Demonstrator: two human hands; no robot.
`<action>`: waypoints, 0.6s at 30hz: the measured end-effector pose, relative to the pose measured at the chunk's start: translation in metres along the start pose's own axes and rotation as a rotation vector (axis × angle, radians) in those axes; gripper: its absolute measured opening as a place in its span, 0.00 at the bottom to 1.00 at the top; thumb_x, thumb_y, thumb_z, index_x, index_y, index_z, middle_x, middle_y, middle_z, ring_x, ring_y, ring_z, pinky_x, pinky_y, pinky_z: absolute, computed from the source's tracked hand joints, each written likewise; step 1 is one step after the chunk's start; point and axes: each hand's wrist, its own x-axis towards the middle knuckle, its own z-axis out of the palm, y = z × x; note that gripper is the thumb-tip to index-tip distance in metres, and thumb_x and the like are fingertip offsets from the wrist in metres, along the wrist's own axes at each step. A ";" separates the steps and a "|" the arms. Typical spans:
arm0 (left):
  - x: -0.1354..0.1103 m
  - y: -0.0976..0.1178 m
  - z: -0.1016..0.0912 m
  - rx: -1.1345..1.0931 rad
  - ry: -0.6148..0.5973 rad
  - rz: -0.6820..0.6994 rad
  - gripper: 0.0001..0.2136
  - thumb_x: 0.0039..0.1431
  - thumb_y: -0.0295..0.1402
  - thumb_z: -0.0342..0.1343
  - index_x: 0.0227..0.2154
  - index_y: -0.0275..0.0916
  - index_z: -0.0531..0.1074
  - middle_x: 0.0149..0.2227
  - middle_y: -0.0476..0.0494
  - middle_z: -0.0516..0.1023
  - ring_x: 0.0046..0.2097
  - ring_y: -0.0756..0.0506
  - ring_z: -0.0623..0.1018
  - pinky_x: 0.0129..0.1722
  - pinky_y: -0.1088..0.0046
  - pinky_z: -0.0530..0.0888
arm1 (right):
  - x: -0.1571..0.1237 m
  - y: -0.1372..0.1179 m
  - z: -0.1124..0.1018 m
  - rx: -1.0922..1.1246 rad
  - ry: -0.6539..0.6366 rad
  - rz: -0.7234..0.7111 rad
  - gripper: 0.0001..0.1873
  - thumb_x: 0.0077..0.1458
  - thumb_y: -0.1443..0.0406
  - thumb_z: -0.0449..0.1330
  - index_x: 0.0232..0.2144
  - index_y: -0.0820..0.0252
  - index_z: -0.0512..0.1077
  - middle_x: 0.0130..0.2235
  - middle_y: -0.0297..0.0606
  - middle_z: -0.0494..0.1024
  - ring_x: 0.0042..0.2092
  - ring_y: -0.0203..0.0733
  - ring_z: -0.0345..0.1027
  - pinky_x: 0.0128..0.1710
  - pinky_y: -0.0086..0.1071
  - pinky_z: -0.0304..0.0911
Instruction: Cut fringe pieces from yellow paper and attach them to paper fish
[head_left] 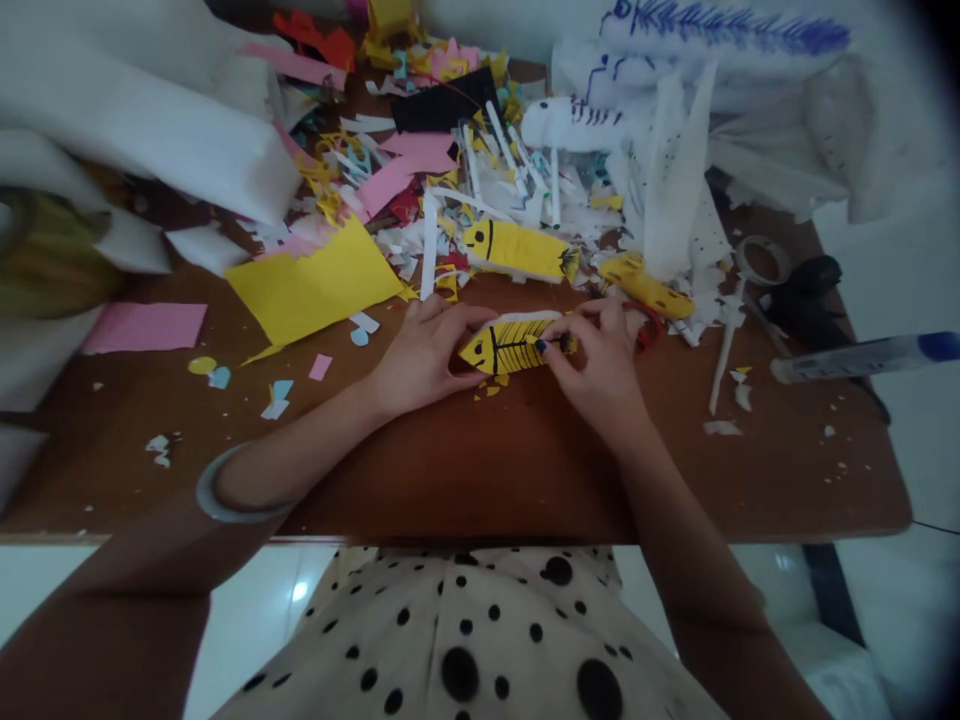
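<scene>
Yellow with black line-work, a fish-shaped piece (514, 350) is lying near the middle of the brown worktop (465, 470) in the head view, its pointed head facing 9 o'clock and its rib-like strokes running toward the tail. From 9 o'clock, the left hand (427, 355) is steadying the head end, its thumb and forefinger standing part-way apart and taking hold of the piece between them. From 3 o'clock, the right hand (600, 355) is bending over the tail half, thumb and forefinger nearly meeting and pinching it; its remaining fingers are curling behind, their exact contact being hidden.

Around this piece, small yellow scraps (491, 388) are lying just below at 7 o'clock. A second yellow fish (517, 250) is resting at 12 o'clock, and a spotted yellow piece (646, 285) is lying at 2 o'clock beyond the right hand. A torn-edged yellow sheet (315, 285) is spreading at 10 o'clock, with a pink rectangle (146, 328) lying farther out at 9 o'clock. A tape roll (763, 260) is sitting toward 2 o'clock, while a clear pen (862, 358) with a blue end is showing at 3 o'clock. A dotted garment (461, 640) is filling 6 o'clock.
</scene>
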 end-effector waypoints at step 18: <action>-0.001 0.002 0.000 -0.008 0.010 0.028 0.26 0.51 0.37 0.67 0.53 0.42 0.68 0.46 0.42 0.77 0.47 0.37 0.72 0.49 0.59 0.66 | 0.000 -0.004 -0.001 -0.025 0.037 -0.016 0.04 0.57 0.64 0.59 0.34 0.55 0.73 0.44 0.45 0.65 0.48 0.53 0.58 0.53 0.49 0.56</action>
